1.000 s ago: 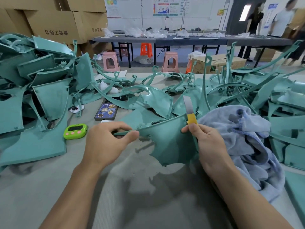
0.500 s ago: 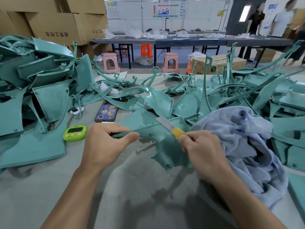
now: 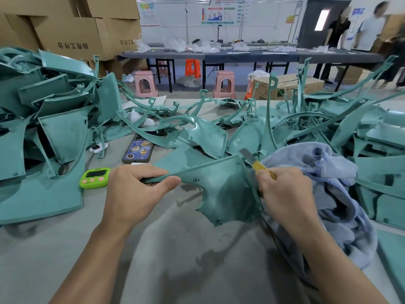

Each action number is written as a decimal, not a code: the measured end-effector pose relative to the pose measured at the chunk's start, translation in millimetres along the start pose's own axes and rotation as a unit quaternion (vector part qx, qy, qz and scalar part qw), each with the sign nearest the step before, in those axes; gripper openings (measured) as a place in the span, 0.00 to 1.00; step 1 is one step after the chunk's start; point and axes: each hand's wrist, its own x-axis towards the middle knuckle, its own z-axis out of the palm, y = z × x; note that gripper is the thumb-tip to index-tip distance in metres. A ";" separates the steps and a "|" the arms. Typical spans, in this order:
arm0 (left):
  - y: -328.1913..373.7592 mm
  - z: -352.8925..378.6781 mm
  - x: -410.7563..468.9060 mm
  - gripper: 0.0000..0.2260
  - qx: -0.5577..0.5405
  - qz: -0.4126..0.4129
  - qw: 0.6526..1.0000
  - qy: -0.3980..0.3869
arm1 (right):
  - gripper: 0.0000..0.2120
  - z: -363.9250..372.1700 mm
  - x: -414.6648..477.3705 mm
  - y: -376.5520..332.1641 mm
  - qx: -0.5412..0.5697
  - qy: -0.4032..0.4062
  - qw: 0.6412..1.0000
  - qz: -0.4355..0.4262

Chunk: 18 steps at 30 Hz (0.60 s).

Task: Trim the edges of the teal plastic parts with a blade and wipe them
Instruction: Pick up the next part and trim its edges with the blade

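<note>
The teal plastic part (image 3: 221, 185) is held just above the surface (image 3: 175, 260), at centre. Its long flanged rim runs from lower left to upper right.

The left hand (image 3: 135, 191) grips the lower-left end of that rim, fingers (image 3: 153, 171) clamped over it with the thumb pressed beneath.

The right hand (image 3: 287, 194) is curled tight around the yellow holder (image 3: 262, 168) of the blade (image 3: 247, 155), which points up and left and meets the part's upper-right corner. The right-hand edge descends from that corner toward the right hand, so this hand is the nearer one for a trimming stroke.

A blue cloth (image 3: 333, 194) lies just beside the right hand.

Legibility:
- Cardboard boxes (image 3: 72, 34): printed characters, reversed, not readable.
- Phone (image 3: 138, 151): cartoon case, no legible text.
- Green timer (image 3: 94, 178): no brand visible.
</note>
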 end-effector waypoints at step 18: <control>-2.7 1.7 -2.3 0.09 -0.008 0.010 1.000 0.000 | 0.17 13.1 -22.5 -20.8 0.219 -0.166 0.959 -0.070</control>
